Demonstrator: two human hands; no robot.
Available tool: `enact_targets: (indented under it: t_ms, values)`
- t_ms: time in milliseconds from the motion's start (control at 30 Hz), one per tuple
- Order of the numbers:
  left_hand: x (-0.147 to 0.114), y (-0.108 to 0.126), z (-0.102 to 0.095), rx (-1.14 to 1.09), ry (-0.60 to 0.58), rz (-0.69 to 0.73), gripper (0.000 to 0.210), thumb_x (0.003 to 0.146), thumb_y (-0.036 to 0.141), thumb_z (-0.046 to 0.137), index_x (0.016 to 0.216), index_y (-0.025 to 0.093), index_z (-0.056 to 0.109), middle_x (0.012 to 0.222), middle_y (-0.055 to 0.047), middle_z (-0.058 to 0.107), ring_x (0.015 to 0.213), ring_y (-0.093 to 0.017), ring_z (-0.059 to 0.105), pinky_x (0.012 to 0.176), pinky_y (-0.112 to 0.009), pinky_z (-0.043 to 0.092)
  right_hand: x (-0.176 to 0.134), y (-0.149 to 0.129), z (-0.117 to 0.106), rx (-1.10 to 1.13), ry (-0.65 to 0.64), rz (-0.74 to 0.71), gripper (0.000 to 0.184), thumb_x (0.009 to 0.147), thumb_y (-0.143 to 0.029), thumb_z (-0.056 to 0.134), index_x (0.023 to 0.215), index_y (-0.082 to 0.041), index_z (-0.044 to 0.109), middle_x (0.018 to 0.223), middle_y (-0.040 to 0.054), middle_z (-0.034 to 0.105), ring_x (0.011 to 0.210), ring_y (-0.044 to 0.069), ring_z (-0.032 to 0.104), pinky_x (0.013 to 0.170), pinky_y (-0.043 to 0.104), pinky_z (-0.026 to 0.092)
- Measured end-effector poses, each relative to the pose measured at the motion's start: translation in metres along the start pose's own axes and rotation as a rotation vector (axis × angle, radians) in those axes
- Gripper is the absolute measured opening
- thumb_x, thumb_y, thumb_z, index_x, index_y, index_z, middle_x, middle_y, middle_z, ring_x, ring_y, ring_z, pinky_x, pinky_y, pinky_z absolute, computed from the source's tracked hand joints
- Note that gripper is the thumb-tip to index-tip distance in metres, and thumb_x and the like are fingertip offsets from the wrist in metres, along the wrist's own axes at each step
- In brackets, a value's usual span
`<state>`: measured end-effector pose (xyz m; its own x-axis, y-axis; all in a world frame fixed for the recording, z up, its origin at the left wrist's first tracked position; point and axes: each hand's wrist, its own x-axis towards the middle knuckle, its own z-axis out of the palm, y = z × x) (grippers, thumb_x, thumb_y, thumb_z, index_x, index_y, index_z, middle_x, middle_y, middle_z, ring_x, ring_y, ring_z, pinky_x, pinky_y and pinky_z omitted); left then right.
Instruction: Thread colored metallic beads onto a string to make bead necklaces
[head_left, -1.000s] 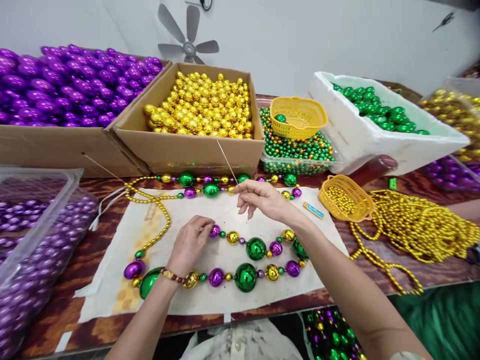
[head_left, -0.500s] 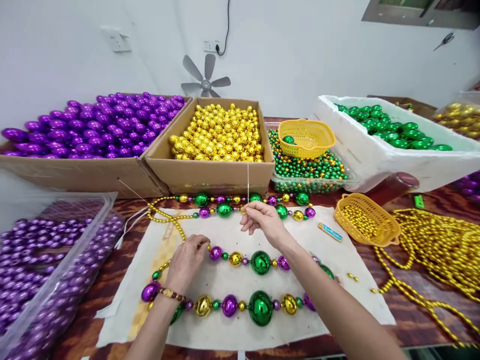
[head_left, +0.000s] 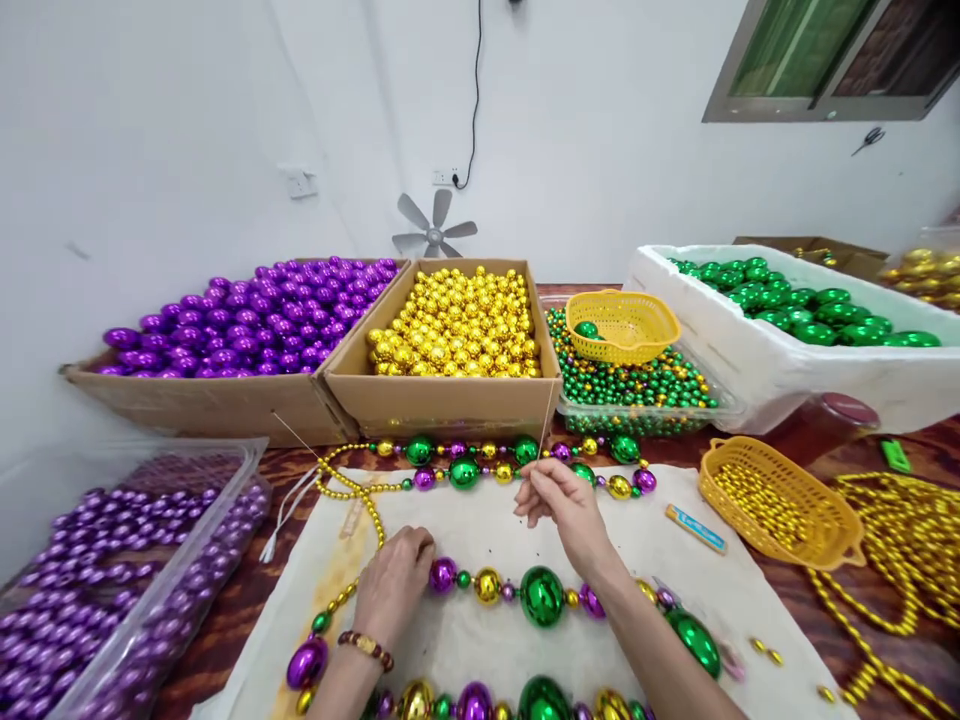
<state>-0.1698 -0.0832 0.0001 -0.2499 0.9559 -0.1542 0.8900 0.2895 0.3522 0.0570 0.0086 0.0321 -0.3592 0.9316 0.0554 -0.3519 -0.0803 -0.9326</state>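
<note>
My left hand (head_left: 395, 582), with a bracelet on the wrist, has its fingers closed on the left end of a bead necklace (head_left: 487, 586) of purple, gold and green balls; the gripped part is hidden. To its right, above the white cloth (head_left: 480, 530), my right hand (head_left: 564, 508) pinches a thin needle-like rod (head_left: 547, 420) pointing up. A second row of large beads (head_left: 474, 705) runs along the bottom edge, partly cut off. Behind my hands lies another finished-looking strand (head_left: 464, 473), joined by small gold beads (head_left: 352, 488) at left.
Cartons of purple balls (head_left: 202, 385) and gold balls (head_left: 442, 405) stand behind, beside a foam box (head_left: 750, 355) of green ones. A yellow basket (head_left: 832, 500) and gold bead strands (head_left: 900, 540) lie right. A clear bin (head_left: 247, 470) of purple beads stands left.
The camera view has tilted up, so everything sits lower in the picture. The rod in my right hand has gone from upright to leaning right. My left hand stays on the necklace's end.
</note>
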Motion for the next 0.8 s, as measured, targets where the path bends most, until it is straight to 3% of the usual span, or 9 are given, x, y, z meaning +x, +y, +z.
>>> enact_targets:
  t_ms: [133,233,367,500,600,700,800]
  values:
    - [0.006,-0.001,-0.005,-0.043,0.046,0.011,0.023,0.091,0.03,0.043,0.091,0.022,0.065,0.096,-0.006,0.068,0.09,-0.023,0.064,0.076,-0.032,0.043,-0.01,0.018,0.001,-0.06,-0.091,0.06,0.02,0.089,-0.032,0.061,0.096,-0.014,0.066,0.072,0.003,0.068,0.062,0.014,0.066,0.05,0.02,0.049]
    - [0.013,0.002,-0.026,-0.139,0.158,0.066,0.027,0.092,0.034,0.043,0.102,0.022,0.065,0.104,-0.007,0.069,0.096,-0.023,0.063,0.085,-0.035,0.044,-0.017,0.033,0.002,-0.087,-0.151,0.124,0.02,0.088,-0.033,0.062,0.09,-0.013,0.066,0.069,0.004,0.068,0.058,0.014,0.066,0.047,0.02,0.048]
    - [0.04,0.003,-0.081,-0.237,0.395,0.169,0.032,0.092,0.041,0.044,0.107,0.021,0.065,0.11,-0.008,0.069,0.101,-0.023,0.063,0.089,-0.035,0.047,-0.024,0.044,0.004,-0.189,-0.228,0.182,0.027,0.093,-0.038,0.054,0.087,-0.014,0.065,0.064,0.0024,0.066,0.052,0.012,0.063,0.043,0.017,0.042]
    - [0.086,-0.022,-0.149,-0.15,0.672,0.164,0.033,0.089,0.042,0.048,0.104,0.02,0.067,0.107,-0.008,0.07,0.099,-0.024,0.063,0.092,-0.036,0.047,-0.023,0.047,0.006,-0.308,-0.288,0.226,0.033,0.096,-0.043,0.046,0.087,-0.015,0.06,0.059,-0.0015,0.059,0.048,0.009,0.055,0.047,0.017,0.041]
    - [0.112,-0.035,-0.184,-0.151,0.745,0.145,0.037,0.088,0.043,0.048,0.107,0.018,0.066,0.109,-0.011,0.07,0.101,-0.027,0.062,0.093,-0.04,0.046,-0.019,0.054,0.009,-0.367,-0.267,0.253,0.03,0.094,-0.041,0.044,0.089,-0.016,0.059,0.054,-0.0039,0.053,0.043,0.007,0.046,0.043,0.016,0.035]
    - [0.129,-0.012,-0.191,-0.179,0.69,0.221,0.037,0.089,0.044,0.048,0.113,0.021,0.063,0.113,-0.008,0.068,0.1,-0.025,0.063,0.092,-0.038,0.046,-0.011,0.064,0.01,-0.488,-0.251,0.175,0.02,0.088,-0.029,0.049,0.092,-0.017,0.065,0.049,-0.0054,0.051,0.043,0.008,0.045,0.044,0.017,0.033]
    - [0.141,0.046,-0.175,-0.162,0.658,0.513,0.03,0.089,0.041,0.051,0.11,0.023,0.063,0.111,-0.007,0.067,0.103,-0.025,0.06,0.095,-0.038,0.044,-0.001,0.067,0.01,-0.69,-0.238,0.118,0.023,0.08,-0.015,0.053,0.092,-0.02,0.072,0.052,-0.0044,0.056,0.049,0.01,0.053,0.049,0.018,0.039]
